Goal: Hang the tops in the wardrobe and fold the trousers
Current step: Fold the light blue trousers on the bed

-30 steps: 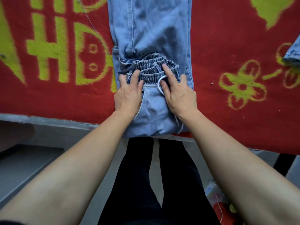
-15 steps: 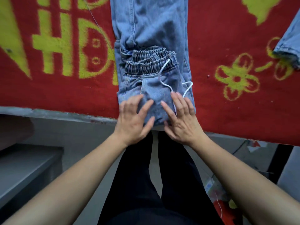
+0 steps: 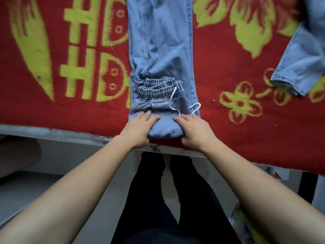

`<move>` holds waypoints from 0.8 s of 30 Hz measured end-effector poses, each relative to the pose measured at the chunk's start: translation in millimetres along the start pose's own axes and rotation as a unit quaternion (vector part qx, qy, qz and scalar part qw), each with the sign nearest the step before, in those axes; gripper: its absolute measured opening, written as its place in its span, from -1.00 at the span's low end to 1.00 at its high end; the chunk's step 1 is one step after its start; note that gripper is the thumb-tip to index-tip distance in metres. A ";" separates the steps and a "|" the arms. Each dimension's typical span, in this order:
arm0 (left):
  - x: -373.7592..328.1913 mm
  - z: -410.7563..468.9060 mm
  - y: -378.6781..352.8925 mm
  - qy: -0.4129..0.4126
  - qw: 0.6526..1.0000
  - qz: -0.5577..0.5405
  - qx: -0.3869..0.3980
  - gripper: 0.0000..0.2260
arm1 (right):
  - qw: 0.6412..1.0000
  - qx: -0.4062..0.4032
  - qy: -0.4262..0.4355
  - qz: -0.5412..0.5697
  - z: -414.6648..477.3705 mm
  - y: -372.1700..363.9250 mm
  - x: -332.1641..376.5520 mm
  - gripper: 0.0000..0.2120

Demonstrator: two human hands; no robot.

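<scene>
Your left hand (image 3: 139,131) and right hand (image 3: 195,132) each grasp the jeans' (image 3: 161,50) folded near end, fingers curled over it.

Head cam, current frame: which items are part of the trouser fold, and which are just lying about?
In the job:
- light-blue jeans
- their white drawstring
- left hand and right hand, both holding the folded end

Lying about:
- second denim piece at the right edge, untouched, possibly next
- red blanket, only the surface underneath
</scene>
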State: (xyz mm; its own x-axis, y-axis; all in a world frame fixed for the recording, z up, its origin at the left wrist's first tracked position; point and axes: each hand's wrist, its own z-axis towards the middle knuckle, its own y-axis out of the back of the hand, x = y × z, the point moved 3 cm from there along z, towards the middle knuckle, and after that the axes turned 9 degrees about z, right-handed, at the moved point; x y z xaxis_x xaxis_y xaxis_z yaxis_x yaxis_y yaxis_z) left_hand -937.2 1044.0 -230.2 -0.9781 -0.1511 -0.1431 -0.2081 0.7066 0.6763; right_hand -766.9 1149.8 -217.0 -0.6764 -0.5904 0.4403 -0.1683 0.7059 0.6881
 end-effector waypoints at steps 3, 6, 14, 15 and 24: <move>-1.4 -20.3 35.9 -0.025 0.998 -0.065 0.008 -0.33 | 0.999 0.037 0.004 0.022 -12.1 39.3 8.3 -0.49; -3.1 -42.3 62.1 -0.043 0.988 -0.113 0.100 -0.39 | 0.993 0.117 0.012 0.023 -24.2 66.9 15.1 -0.79; 34.7 -23.6 141.0 -0.026 0.946 -0.281 0.158 -0.60 | 0.947 0.254 -0.053 0.191 12.7 151.6 0.4 -0.64; 48.1 -12.2 148.9 0.001 0.948 -0.292 0.125 -0.62 | 0.942 0.232 -0.065 0.234 27.3 161.2 -5.5 -0.59; 115.9 76.9 151.4 0.254 0.879 -0.282 -0.289 -0.64 | 0.910 -0.290 -0.117 0.272 125.7 175.4 -43.9 -0.59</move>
State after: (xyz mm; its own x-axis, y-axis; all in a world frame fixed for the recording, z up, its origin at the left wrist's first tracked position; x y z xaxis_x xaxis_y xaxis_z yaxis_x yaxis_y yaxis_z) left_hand -1082.1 1186.6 -200.0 -0.5626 -0.7573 -0.3316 -0.4810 -0.0263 0.8763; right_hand -856.8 1348.8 -188.1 -0.6928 -0.0685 0.7179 0.5970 0.5039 0.6242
